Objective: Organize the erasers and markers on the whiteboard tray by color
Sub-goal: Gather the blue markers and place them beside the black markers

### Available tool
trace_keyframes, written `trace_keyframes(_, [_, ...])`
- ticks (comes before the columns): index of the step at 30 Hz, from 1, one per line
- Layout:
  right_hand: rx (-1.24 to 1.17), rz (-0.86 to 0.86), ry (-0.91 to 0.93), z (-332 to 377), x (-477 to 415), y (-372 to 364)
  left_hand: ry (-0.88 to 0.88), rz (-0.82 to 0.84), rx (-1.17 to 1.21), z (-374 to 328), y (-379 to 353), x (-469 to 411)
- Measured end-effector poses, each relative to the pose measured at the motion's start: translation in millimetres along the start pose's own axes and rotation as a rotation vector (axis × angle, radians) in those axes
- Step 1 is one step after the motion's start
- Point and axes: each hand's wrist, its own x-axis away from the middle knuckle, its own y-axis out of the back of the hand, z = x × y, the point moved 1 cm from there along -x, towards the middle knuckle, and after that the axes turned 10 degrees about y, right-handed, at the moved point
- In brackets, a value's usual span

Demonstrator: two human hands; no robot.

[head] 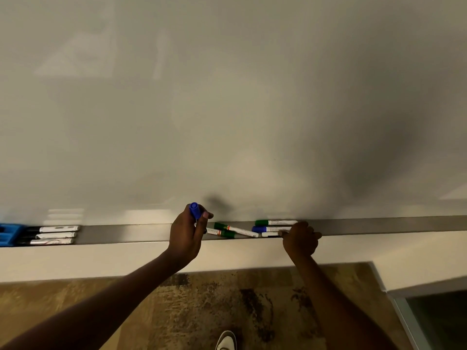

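Note:
My left hand grips a blue-capped marker upright, cap up, just above the metal whiteboard tray. My right hand rests on the tray's front edge with its fingers on a white marker; the marker's colour end is hidden. Between the hands two green markers lie crossed. A green marker and a blue marker lie parallel behind the right hand. At the far left three black markers lie side by side next to a blue eraser.
The whiteboard fills the view above the tray. Below the tray runs a white ledge, then a brown patterned floor with my white shoe. A glass panel edge stands at the lower right.

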Motion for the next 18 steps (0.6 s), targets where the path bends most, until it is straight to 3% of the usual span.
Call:
trace_keyframes(9, [-0.081,0.059,-0.044,-1,-9,15,0.024,-0.001,0.017,-1,-1,-2])
trace_keyframes(18, [-0.214,0.046,0.07,-4,-9,24,0.005,0.006,0.008,-3,-1,-7])
